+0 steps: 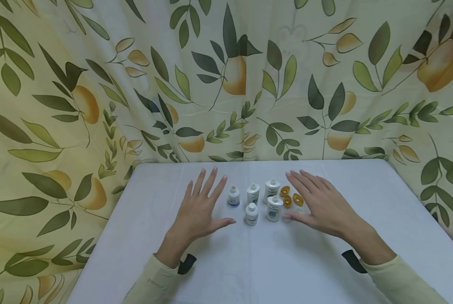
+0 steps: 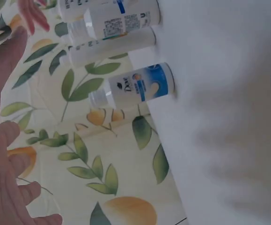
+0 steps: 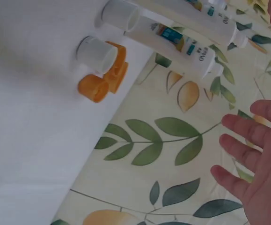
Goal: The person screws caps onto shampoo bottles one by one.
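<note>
My left hand (image 1: 199,211) is held over the table with its fingers spread and straight, holding nothing. My right hand (image 1: 325,207) hovers opposite, fingers straight and thumb apart, nothing in it. Between them several small white bottles stand upright. Nearest the left hand is a bottle with a blue-bottomed label (image 1: 234,197), which reads "Dove" in the left wrist view. A front bottle (image 1: 251,214) and a larger bottle (image 1: 274,209) stand closer to the middle. By the right fingertips lie orange caps (image 1: 298,199). White caps (image 3: 98,55) sit next to them in the right wrist view.
The table (image 1: 230,270) has a white cover. Behind it and at its sides hangs a curtain (image 1: 226,126) printed with leaves and fruit. Dark straps (image 1: 187,264) show at both wrists, by the pale sleeves.
</note>
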Tool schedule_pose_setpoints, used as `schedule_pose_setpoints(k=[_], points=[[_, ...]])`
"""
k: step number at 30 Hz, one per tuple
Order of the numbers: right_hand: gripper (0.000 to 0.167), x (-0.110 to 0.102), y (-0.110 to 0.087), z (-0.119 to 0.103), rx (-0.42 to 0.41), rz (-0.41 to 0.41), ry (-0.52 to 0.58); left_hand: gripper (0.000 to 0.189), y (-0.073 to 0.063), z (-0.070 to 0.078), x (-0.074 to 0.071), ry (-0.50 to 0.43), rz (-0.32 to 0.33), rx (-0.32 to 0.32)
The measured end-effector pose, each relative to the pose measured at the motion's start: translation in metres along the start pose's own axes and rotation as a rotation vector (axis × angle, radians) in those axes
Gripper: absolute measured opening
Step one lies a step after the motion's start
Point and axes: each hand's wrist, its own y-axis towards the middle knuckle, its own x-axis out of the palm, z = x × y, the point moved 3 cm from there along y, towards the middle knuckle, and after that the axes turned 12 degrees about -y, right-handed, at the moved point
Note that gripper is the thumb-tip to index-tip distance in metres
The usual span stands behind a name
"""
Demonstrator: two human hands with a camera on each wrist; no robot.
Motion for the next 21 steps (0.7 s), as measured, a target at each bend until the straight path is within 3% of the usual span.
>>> schedule_pose_setpoints(k=[8,13,18,21], points=[[0.097,0.009,-0.002,0.006,-0.024,-0.015,0.06,0.115,0.0,0.003,0.01,-0.075,0.034,0.073],[0.079,0.016,-0.004,0.011,-0.012,-0.067,0.141,0.108,0.0,0.007,0.017,-0.231,0.094,0.118],[0.053,0.026,-0.007,0.015,-0.023,-0.122,0.222,0.089,0.0,0.012,0.022,-0.438,0.095,0.058],[0.047,0.03,-0.008,0.016,-0.034,-0.145,0.267,0.078,0.002,0.013,0.027,-0.554,0.069,0.007]])
